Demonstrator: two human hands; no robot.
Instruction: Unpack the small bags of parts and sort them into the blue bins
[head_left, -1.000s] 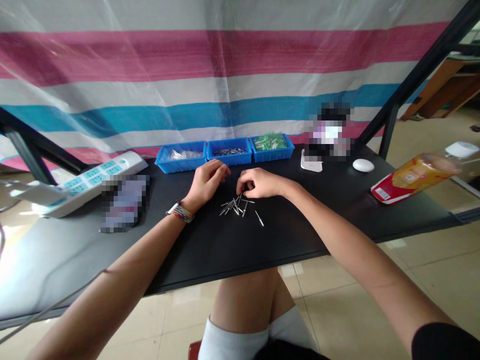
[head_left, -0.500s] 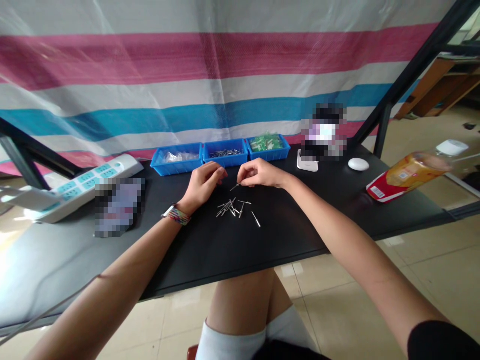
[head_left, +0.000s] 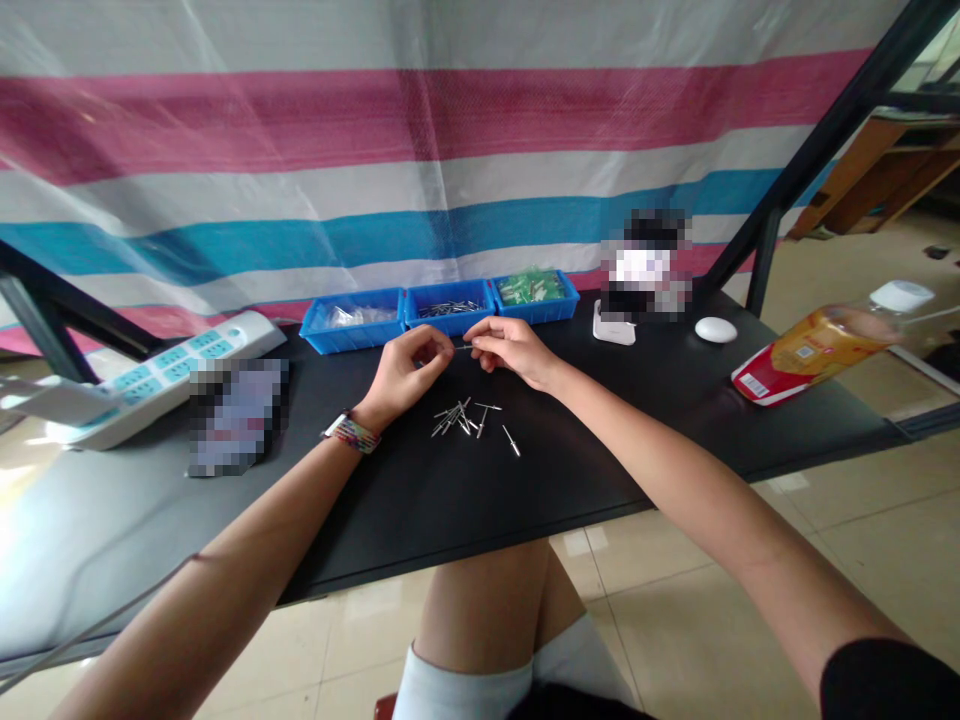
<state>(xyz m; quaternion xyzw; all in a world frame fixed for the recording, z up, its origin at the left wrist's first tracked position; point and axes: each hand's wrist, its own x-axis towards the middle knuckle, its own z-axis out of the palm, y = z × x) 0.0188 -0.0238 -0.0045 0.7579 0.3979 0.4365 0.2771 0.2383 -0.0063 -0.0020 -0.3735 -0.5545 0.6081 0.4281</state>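
Note:
A thin metal blind rivet (head_left: 462, 347) spans the small gap between my two hands. My right hand (head_left: 517, 352) pinches one end of it between thumb and fingertips. The other end reaches the fingertips of my left hand (head_left: 409, 368), which are closed in a pinch. Whether they grip the rivet or something else small, I cannot tell. Below the hands, a loose pile of similar rivets (head_left: 452, 417) lies on the black table (head_left: 420, 510). One single rivet (head_left: 511, 441) lies apart to the right of the pile.
Behind my hands stand three joined blue bins: the left bin (head_left: 352, 340) holds clear plastic, the middle bin (head_left: 452, 322) metal rivets, the right bin (head_left: 541, 312) green pieces. A power strip (head_left: 172, 370) lies left; a white case (head_left: 615, 328), white oval object (head_left: 715, 330) and drink bottle (head_left: 817, 345) lie right.
My right hand has moved up and left with the rivet, bringing it to my left fingertips. The rivet has turned to nearly level. The pile on the table looks the same.

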